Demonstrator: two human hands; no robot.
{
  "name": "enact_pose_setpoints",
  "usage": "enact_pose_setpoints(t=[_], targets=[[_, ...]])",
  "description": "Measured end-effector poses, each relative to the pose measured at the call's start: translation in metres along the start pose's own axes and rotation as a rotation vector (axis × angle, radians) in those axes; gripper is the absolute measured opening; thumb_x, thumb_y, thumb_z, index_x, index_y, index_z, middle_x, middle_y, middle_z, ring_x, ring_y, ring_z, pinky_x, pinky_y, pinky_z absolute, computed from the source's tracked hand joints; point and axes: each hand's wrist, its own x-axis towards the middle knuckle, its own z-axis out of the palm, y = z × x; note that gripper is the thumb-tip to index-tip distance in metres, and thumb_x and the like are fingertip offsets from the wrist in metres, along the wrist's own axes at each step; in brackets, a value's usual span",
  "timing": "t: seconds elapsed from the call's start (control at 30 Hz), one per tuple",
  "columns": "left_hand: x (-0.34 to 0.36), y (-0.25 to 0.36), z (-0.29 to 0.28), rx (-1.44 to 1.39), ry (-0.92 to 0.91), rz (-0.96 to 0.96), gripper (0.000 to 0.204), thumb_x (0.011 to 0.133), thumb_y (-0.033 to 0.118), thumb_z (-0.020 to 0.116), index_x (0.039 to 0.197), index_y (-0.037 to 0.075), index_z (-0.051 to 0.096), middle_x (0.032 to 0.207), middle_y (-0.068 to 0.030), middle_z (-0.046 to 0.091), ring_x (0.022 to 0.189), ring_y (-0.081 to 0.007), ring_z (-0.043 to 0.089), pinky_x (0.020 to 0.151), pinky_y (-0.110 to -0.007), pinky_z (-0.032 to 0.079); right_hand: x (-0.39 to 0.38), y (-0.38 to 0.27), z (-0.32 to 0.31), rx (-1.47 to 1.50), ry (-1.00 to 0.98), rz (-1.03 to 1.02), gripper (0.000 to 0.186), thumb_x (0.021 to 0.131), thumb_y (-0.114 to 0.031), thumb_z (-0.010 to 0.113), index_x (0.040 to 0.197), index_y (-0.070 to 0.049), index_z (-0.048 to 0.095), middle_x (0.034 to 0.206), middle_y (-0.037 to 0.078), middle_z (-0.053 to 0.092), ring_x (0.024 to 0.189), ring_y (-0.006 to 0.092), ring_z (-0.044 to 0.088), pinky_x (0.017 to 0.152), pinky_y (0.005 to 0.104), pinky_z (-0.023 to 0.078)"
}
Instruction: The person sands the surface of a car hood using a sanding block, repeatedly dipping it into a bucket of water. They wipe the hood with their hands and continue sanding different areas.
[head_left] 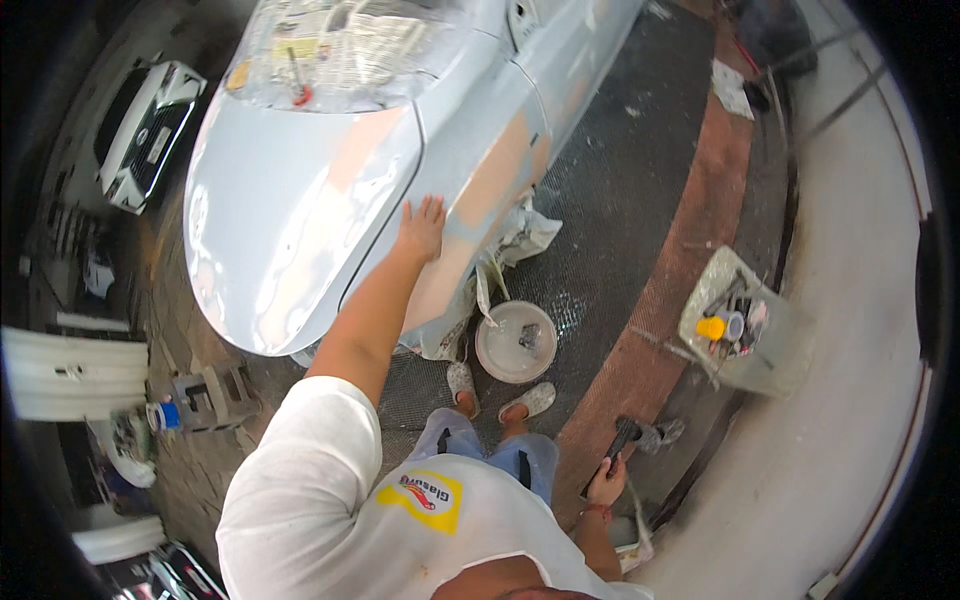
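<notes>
A car body (260, 230) in pale grey primer with beige patches fills the upper middle, its glass area masked with newspaper (355, 45). My left hand (423, 228) is open, fingers stretched out flat on the panel beside the seam. At the lower right, my right hand (606, 482) is closed around a long black tool (624, 436), held low beside my leg and away from the car. Below the car's side, loose masking paper (525, 230) hangs near a round bucket (516, 340) of cloudy water.
A plastic bin (760, 350) holding containers and tools stands right, beside a pale wall (850, 450). A hose-like line lies near my right hand. Concrete blocks (225, 400) sit left; another white car (150, 140) is at upper left. My sandalled feet are on dark mesh matting (610, 230).
</notes>
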Motion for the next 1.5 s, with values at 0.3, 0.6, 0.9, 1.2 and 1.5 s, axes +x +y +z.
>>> enact_pose_setpoints(t=[0.3, 0.6, 0.9, 1.2, 1.5], targets=[[-0.139, 0.125, 0.099, -1.508, 0.138, -0.083, 0.081, 0.099, 0.043, 0.067, 0.161, 0.002, 0.035, 0.164, -0.0241, 0.039, 0.151, -0.0350, 0.040, 0.123, -0.044, 0.034, 0.067, -0.157, 0.057, 0.374, -0.218, -0.166, 0.049, 0.104, -0.031, 0.067, 0.143, -0.003, 0.055, 0.121, 0.013, 0.066, 0.108, 0.0224, 0.063, 0.096, 0.0371, 0.050], [-0.246, 0.143, 0.001, -2.620, -0.173, 0.188, 0.076, 0.098, 0.037, 0.077, 0.160, 0.013, 0.040, 0.137, -0.0009, 0.063, 0.124, -0.0140, 0.059, 0.104, -0.040, 0.049, -0.032, -0.385, 0.070, 0.191, -0.694, -0.703, 0.043, 0.099, -0.022, 0.073, 0.136, -0.004, 0.062, 0.125, 0.012, 0.065, 0.105, 0.0187, 0.066, 0.086, 0.0317, 0.056], [-0.343, 0.018, 0.146, -2.233, 0.515, -0.121, 0.080, 0.079, 0.032, 0.093, 0.145, 0.012, 0.053, 0.132, -0.0087, 0.062, 0.118, -0.0212, 0.060, 0.105, -0.037, 0.048, -0.090, -0.380, 0.121, -0.041, -0.917, -0.822, 0.045, 0.098, -0.019, 0.073, 0.139, -0.003, 0.063, 0.140, 0.015, 0.060, 0.123, 0.0269, 0.063, 0.097, 0.0353, 0.055], [-0.588, 0.034, 0.462, -1.847, 0.080, -1.148, 0.088, 0.065, 0.040, 0.094, 0.141, 0.011, 0.062, 0.140, -0.0182, 0.066, 0.131, -0.0339, 0.062, 0.112, -0.042, 0.048, 0.010, -0.170, 0.117, -1.143, -1.029, -0.637, 0.048, 0.104, -0.033, 0.062, 0.137, 0.002, 0.063, 0.137, 0.024, 0.063, 0.126, 0.0391, 0.061, 0.110, 0.0468, 0.046], [-0.795, 0.189, 0.545, -1.728, -0.871, -1.725, 0.092, 0.068, 0.041, 0.092, 0.147, 0.009, 0.058, 0.146, -0.0172, 0.062, 0.138, -0.0336, 0.057, 0.115, -0.043, 0.046, -0.038, -0.206, 0.132, -1.208, -1.085, -0.533, 0.053, 0.104, -0.038, 0.061, 0.137, 0.003, 0.062, 0.136, 0.025, 0.062, 0.129, 0.0405, 0.058, 0.111, 0.0475, 0.044]])
